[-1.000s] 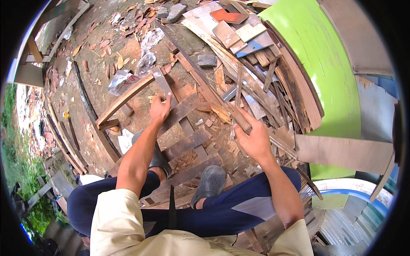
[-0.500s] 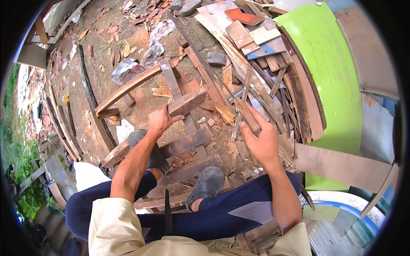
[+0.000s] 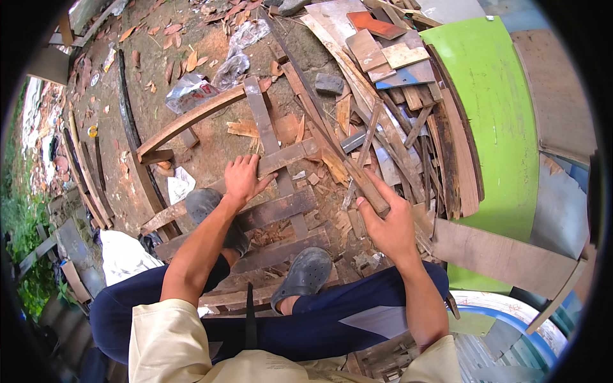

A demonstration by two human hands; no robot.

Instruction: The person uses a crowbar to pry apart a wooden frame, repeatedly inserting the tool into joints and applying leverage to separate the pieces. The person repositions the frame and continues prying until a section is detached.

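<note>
My left hand (image 3: 244,181) lies across a long wooden plank (image 3: 290,155), its fingers over the far edge and its thumb along the near side. The plank slants over the other boards, and its right end meets a reddish-brown batten. My right hand (image 3: 391,223) is closed around the near end of a narrow wooden batten (image 3: 369,191), thumb on one side and fingers on the other. How far this batten runs toward the far left is hard to tell. Under the plank a dark crossing board (image 3: 260,115) lies on the ground.
A heap of scrap wood (image 3: 415,115) lies to the right, beside a lime-green panel (image 3: 485,127). Between my clog-shod feet (image 3: 305,271) lie several dark boards (image 3: 274,210). Farther off are a curved strip (image 3: 191,121), crumpled plastic (image 3: 191,92) and a grey stone (image 3: 329,83).
The plank under my left hand has come down from a raised tilt to lie flat across the boards. My right hand stays on its batten, which has shifted slightly toward me.
</note>
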